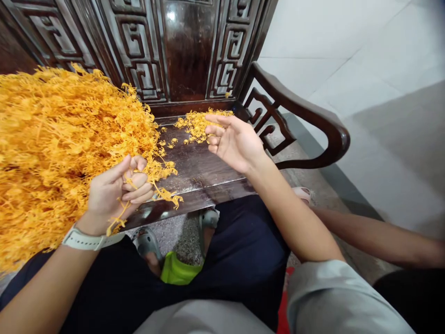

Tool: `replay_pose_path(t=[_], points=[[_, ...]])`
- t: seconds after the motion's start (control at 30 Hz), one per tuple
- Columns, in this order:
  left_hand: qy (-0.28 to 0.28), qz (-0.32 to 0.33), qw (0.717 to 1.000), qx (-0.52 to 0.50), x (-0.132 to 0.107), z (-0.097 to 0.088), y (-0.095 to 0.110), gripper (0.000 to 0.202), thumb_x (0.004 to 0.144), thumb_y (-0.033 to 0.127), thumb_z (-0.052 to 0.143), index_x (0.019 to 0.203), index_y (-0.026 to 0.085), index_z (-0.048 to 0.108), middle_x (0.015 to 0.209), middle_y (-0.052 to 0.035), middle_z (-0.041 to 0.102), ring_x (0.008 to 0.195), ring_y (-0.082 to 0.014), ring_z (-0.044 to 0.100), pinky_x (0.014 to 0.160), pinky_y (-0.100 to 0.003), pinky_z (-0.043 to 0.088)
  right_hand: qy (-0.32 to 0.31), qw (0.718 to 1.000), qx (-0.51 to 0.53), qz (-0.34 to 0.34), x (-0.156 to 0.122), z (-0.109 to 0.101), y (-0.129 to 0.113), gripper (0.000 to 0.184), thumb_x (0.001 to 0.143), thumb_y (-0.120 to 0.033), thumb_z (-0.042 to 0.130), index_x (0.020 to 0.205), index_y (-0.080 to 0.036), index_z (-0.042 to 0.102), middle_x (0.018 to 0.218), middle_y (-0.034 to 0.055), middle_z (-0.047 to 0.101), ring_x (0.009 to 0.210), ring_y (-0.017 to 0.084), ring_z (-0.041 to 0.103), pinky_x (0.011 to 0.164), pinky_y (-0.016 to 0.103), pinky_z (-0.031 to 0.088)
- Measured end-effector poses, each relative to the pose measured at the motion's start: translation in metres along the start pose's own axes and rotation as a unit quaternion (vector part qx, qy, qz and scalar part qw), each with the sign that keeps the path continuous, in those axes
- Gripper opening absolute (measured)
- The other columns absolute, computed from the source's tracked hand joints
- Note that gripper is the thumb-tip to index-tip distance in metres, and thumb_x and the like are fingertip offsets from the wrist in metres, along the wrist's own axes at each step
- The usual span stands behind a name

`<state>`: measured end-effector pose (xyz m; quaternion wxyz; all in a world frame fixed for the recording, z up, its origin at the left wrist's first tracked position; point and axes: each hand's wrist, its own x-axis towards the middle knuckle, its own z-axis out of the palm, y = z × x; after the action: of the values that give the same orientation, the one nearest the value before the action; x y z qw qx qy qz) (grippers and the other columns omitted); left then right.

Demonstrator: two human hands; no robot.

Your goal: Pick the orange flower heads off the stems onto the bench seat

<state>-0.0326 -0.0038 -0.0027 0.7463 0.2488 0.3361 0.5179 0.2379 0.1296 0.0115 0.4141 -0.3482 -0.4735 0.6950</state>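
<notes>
My left hand (120, 190) is closed around a thin yellow artificial-flower sprig (118, 218), whose stem comes out below the fingers. It is at the edge of a big heap of such sprigs (73, 130), and more frilly tips (167, 197) stick out just beyond the knuckles. My right hand (232, 139) is raised palm up, fingers apart and loosely bent, with nothing visible in it. Just behind its fingertips lies a small pile of short yellow flower pieces (194, 123) on the dark wooden bench (198, 164).
The bench has a carved lattice back (142, 51) and a curved armrest (313, 120) at the right. A bright green plastic object (179, 269) is on the floor between my feet. Another person's arm (375, 234) reaches in from the right. A pale wall (333, 51) stands beyond.
</notes>
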Motion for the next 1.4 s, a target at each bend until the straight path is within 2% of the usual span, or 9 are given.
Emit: replay_pose_path(t=[0.2, 0.43, 0.6, 0.7, 0.93, 1.07, 1.2, 1.3, 1.4], points=[[-0.011, 0.003, 1.000, 0.019, 0.001, 0.000, 0.000, 0.049, 0.112, 0.030, 0.020, 0.088, 0.018, 0.061, 0.058, 0.0073, 0.012, 0.045, -0.0097, 0.011, 0.043, -0.024, 0.024, -0.065, 0.995, -0.079, 0.015, -0.004, 0.002, 0.012, 0.023, 0.090, -0.040, 0.070, 0.102, -0.020, 0.067, 0.080, 0.0005, 0.066, 0.063, 0.010, 0.051, 0.058, 0.025, 0.042], [-0.001, 0.034, 0.998, -0.045, -0.002, 0.000, 0.002, 0.059, 0.115, 0.043, 0.011, 0.085, 0.021, 0.057, 0.052, 0.0088, 0.008, 0.040, -0.0102, 0.010, 0.042, -0.025, 0.020, -0.174, 0.940, -0.288, -0.050, 0.000, 0.012, 0.046, 0.031, 0.095, -0.046, 0.074, 0.104, -0.017, 0.069, 0.091, 0.0020, 0.065, 0.078, 0.012, 0.053, 0.069, 0.027, 0.044], [0.064, 0.019, 0.993, -0.100, -0.002, -0.001, -0.001, 0.047, 0.113, 0.054, 0.032, 0.082, 0.024, 0.049, 0.050, 0.0103, 0.010, 0.036, -0.0099, 0.012, 0.038, -0.023, 0.021, -0.228, 0.931, -0.277, -0.069, -0.006, 0.023, 0.058, 0.052, 0.093, -0.056, 0.077, 0.129, -0.020, 0.064, 0.098, 0.0027, 0.065, 0.080, 0.014, 0.055, 0.070, 0.029, 0.044], [0.065, 0.013, 0.993, -0.098, -0.004, -0.001, -0.001, 0.046, 0.112, 0.054, 0.033, 0.082, 0.025, 0.049, 0.050, 0.0103, 0.012, 0.035, -0.0101, 0.013, 0.038, -0.023, 0.024, -0.245, 0.936, -0.239, -0.086, -0.005, 0.028, 0.059, 0.042, 0.094, -0.058, 0.075, 0.108, -0.019, 0.068, 0.080, -0.0004, 0.062, 0.071, 0.013, 0.054, 0.067, 0.029, 0.043], [-0.018, -0.021, 1.000, -0.010, -0.001, 0.007, -0.006, 0.044, 0.113, 0.038, 0.029, 0.077, 0.023, 0.051, 0.051, 0.0089, 0.012, 0.039, -0.0106, 0.011, 0.039, -0.022, 0.029, -0.085, 0.984, -0.138, -0.080, 0.009, 0.030, 0.056, 0.051, 0.086, -0.067, 0.081, 0.080, -0.023, 0.055, 0.066, -0.0014, 0.058, 0.058, 0.010, 0.046, 0.052, 0.025, 0.038], [-0.054, -0.052, 0.997, 0.010, 0.000, 0.020, -0.027, 0.036, 0.110, 0.026, 0.038, 0.079, 0.021, 0.055, 0.050, 0.0091, 0.016, 0.040, -0.0092, 0.011, 0.041, -0.019, 0.030, 0.019, 0.997, -0.066, -0.046, 0.031, 0.025, 0.059, 0.035, 0.093, -0.046, 0.077, 0.080, -0.024, 0.053, 0.064, -0.0033, 0.055, 0.053, 0.009, 0.041, 0.048, 0.023, 0.034], [-0.082, -0.078, 0.994, 0.000, -0.010, 0.027, -0.045, 0.029, 0.108, 0.032, 0.049, 0.082, 0.021, 0.058, 0.050, 0.0099, 0.018, 0.041, -0.0083, 0.011, 0.043, -0.019, 0.028, 0.158, 0.986, 0.042, -0.036, 0.054, -0.009, 0.043, 0.030, 0.101, -0.031, 0.062, 0.078, -0.024, 0.044, 0.059, -0.0078, 0.042, 0.050, 0.008, 0.032, 0.049, 0.022, 0.032], [-0.100, -0.080, 0.992, 0.004, -0.019, 0.025, -0.049, 0.026, 0.105, 0.039, 0.058, 0.085, 0.022, 0.062, 0.052, 0.0099, 0.020, 0.043, -0.0076, 0.012, 0.045, -0.019, 0.027, 0.052, 0.997, -0.028, -0.039, 0.044, -0.033, 0.025, 0.027, 0.098, -0.038, 0.071, 0.083, -0.022, 0.056, 0.065, -0.0060, 0.051, 0.055, 0.008, 0.041, 0.054, 0.022, 0.037], [-0.103, -0.084, 0.991, 0.014, -0.021, 0.018, -0.046, 0.026, 0.104, 0.041, 0.060, 0.087, 0.021, 0.065, 0.054, 0.0096, 0.020, 0.044, -0.0074, 0.013, 0.046, -0.020, 0.026, -0.225, 0.951, -0.210, -0.001, 0.018, -0.037, 0.012, 0.030, 0.090, -0.045, 0.083, 0.097, -0.018, 0.071, 0.076, -0.0014, 0.065, 0.066, 0.010, 0.055, 0.061, 0.024, 0.043]])
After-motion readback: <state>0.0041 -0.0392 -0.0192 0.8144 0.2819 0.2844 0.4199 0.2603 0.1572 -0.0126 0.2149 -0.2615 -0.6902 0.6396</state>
